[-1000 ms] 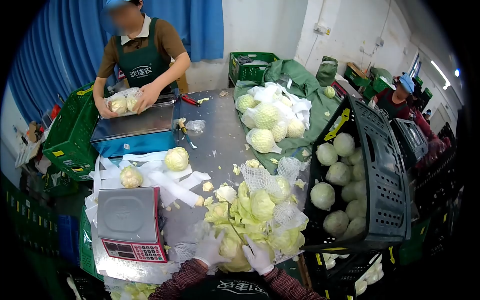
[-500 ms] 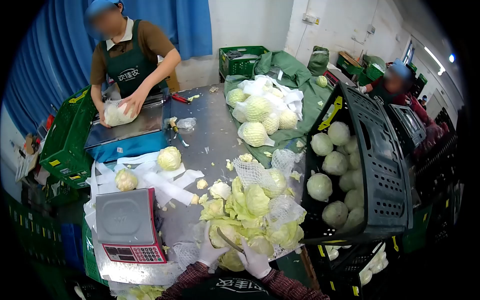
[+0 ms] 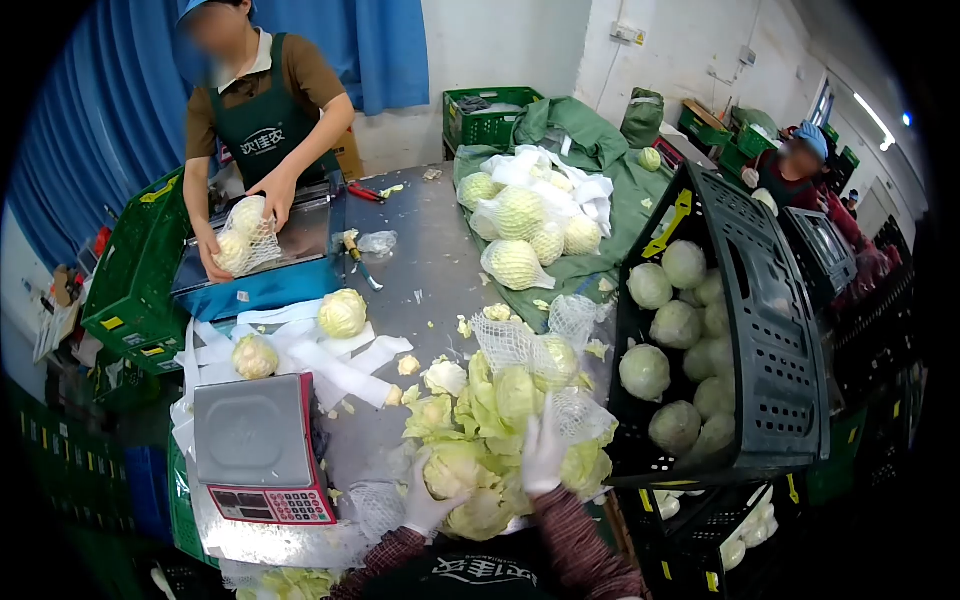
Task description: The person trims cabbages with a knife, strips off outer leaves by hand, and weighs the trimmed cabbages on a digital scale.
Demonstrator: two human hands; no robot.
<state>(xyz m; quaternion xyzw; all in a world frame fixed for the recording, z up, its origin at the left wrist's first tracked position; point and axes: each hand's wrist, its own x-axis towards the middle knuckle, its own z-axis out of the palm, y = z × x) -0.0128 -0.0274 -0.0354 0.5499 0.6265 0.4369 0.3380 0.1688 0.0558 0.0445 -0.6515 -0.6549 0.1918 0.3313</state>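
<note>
My left hand (image 3: 430,498) is curled round the lower left side of a pale green cabbage (image 3: 453,468) near the table's front edge. Over the leafy pile to its right, my right hand (image 3: 543,452) reaches forward with fingers stretched out, next to white net sleeves (image 3: 580,415). Both hands wear white gloves. No knife shows now; whether it lies among the leaves, I cannot tell. Loose outer cabbage leaves (image 3: 482,400) and another cabbage (image 3: 478,515) surround my hands.
A scale (image 3: 255,430) stands at left, near white strips (image 3: 335,368). Dark crate (image 3: 775,350) at right holds several cabbages. Netted cabbages (image 3: 520,213) rest on green cloth (image 3: 615,230). Across the table, a co-worker (image 3: 265,120) handles netted cauliflower-like heads (image 3: 240,240) at a blue-sided machine (image 3: 245,290).
My right hand has moved up and forward, and the knife it held is out of sight. My left hand stays by the cabbage. The co-worker has turned the netted pieces upright.
</note>
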